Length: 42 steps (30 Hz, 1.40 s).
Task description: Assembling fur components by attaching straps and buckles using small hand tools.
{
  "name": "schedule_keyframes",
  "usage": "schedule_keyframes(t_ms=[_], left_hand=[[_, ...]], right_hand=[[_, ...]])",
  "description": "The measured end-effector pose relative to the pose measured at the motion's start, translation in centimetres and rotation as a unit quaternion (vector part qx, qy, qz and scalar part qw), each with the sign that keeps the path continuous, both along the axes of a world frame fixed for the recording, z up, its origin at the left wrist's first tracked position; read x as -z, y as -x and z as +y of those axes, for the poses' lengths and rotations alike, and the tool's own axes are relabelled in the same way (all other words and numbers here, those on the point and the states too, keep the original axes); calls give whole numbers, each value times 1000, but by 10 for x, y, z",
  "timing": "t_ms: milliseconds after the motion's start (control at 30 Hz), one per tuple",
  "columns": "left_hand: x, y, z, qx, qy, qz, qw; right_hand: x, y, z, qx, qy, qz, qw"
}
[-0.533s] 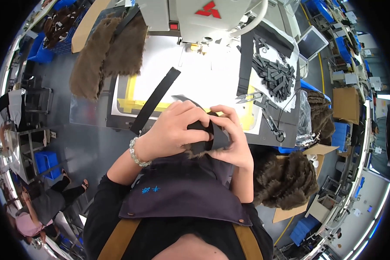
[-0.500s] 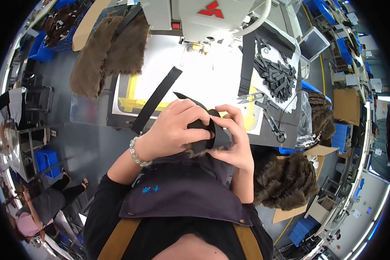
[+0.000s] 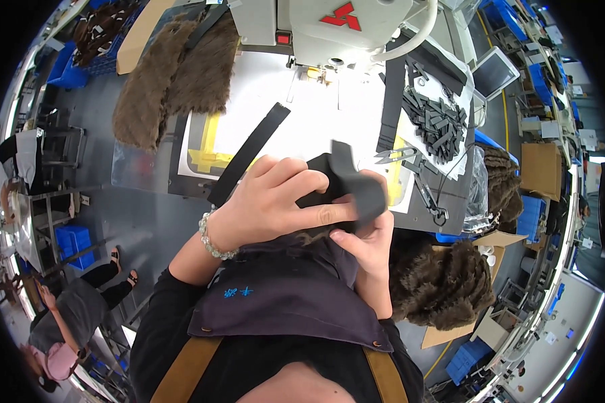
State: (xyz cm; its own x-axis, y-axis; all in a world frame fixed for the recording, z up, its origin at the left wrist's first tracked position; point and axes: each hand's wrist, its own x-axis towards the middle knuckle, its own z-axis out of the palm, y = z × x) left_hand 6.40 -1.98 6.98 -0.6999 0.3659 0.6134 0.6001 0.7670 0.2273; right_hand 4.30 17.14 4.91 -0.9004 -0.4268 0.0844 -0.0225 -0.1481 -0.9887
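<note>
Close in front of my body, both hands work on a black fabric strap (image 3: 366, 196). It curls up in a loop, one end standing up toward the sewing machine. My left hand (image 3: 279, 201), a beaded bracelet at its wrist, is closed on the dark material with its index finger stretched across to the loop. My right hand (image 3: 370, 248) grips the loop from the other side, thumb below. A bit of brown fur (image 3: 309, 238) shows under the hands; what it belongs to is hidden. Another black strap (image 3: 252, 151) lies slantwise beside my left hand.
Beyond the hands stands a sewing machine (image 3: 349, 30) over a white work plate (image 3: 316, 111) edged with yellow tape. Right: scissors (image 3: 395, 155), many small dark strips (image 3: 440, 124) and a boxed fur heap (image 3: 444, 285). Left: fur pieces (image 3: 148, 87) and a person (image 3: 74, 309).
The strap's loop has opened and swung up and to the right. My left index finger has reached farther right, and my right hand has shifted around the loop.
</note>
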Motion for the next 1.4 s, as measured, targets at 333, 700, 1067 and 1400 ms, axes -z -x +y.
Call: schedule_keyframes(t_ms=[333,700,1067,1400], left_hand=[[5,-1,-5,11,-20,-36,999],[6,2,-1,-5,-79,-4,997],[4,3,-1,-24,-108,-56,992],[18,-14,27,155,-343,-315,871]], right_hand=[[16,5,0,21,77,137,987],[12,6,2,21,79,166,983],[-1,1,21,54,34,127,990],[9,13,41,155,98,159,970]])
